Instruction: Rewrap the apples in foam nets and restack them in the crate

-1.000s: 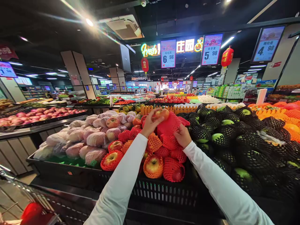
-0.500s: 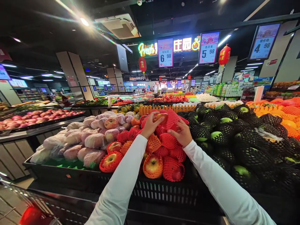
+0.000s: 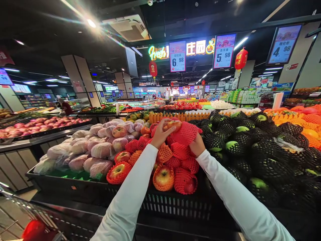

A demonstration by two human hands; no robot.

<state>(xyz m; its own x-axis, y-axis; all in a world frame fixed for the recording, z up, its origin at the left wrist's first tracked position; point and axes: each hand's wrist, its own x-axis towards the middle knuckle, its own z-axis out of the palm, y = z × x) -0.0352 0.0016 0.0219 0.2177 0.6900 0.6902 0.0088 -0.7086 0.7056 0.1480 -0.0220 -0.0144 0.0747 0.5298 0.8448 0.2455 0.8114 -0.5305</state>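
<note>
In the head view, my left hand (image 3: 161,134) is closed around a bare red-yellow apple (image 3: 175,125), its fingers over the top. Touching that apple on its right is a red foam net sleeve (image 3: 186,132), which bulges outward. My right hand (image 3: 197,145) holds the sleeve from the right, and the mesh covers most of its fingers. What lies inside the sleeve is hidden. Beneath both hands are several apples in red and orange foam nets, among them a front apple in an orange net (image 3: 164,177) and another in a red net (image 3: 186,181).
Plastic-wrapped apples (image 3: 101,150) are heaped to the left in the black crate (image 3: 173,205). Green fruit in black nets (image 3: 258,147) fills the right side. A low orange fence (image 3: 168,117) runs behind. A metal cart (image 3: 27,211) stands at lower left, price screens (image 3: 177,57) hang overhead.
The red foam sleeve has tipped down and spread to the right over my right hand's fingers, which showed before. My left hand keeps the apple in nearly the same place.
</note>
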